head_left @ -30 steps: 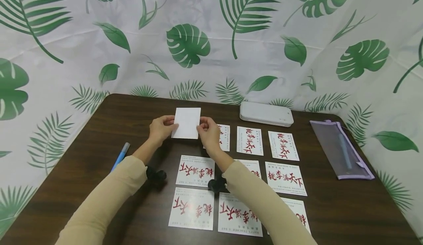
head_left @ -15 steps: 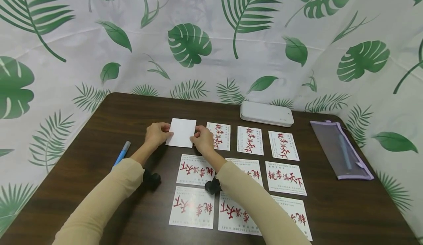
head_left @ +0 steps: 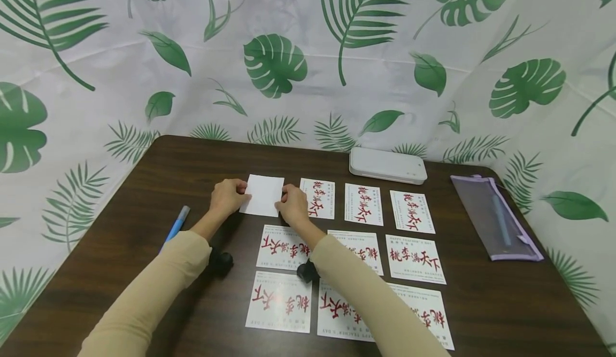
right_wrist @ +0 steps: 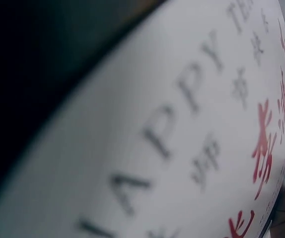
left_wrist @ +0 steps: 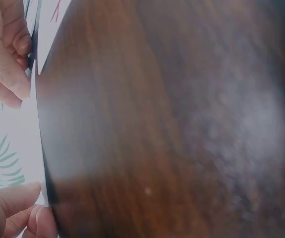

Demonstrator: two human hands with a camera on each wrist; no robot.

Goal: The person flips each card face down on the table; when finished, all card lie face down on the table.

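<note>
A blank white card (head_left: 262,195) lies level near the back of the dark table, left of the printed cards. My left hand (head_left: 227,195) pinches its left edge between thumb and fingers. On the opposite edge, my right hand (head_left: 292,204) pinches it in the same way. The left wrist view catches the white card (left_wrist: 37,144) nearly edge-on, with fingertips of both hands on it; whether it touches the table cannot be told. Closest to the right hand is a card with red characters (head_left: 317,199). A blurred printed card (right_wrist: 192,114) fills much of the right wrist view.
Several white cards with red characters lie in rows, including one card (head_left: 279,301) at the front and another (head_left: 416,258) at the right. A white case (head_left: 387,165) sits at the back. Right is a purple-edged mesh pouch (head_left: 495,218); left, a blue pen (head_left: 175,229).
Both hands have brought the white card down and toward me from its raised, tilted position, slightly to the left. The printed card beside it has come into fuller view.
</note>
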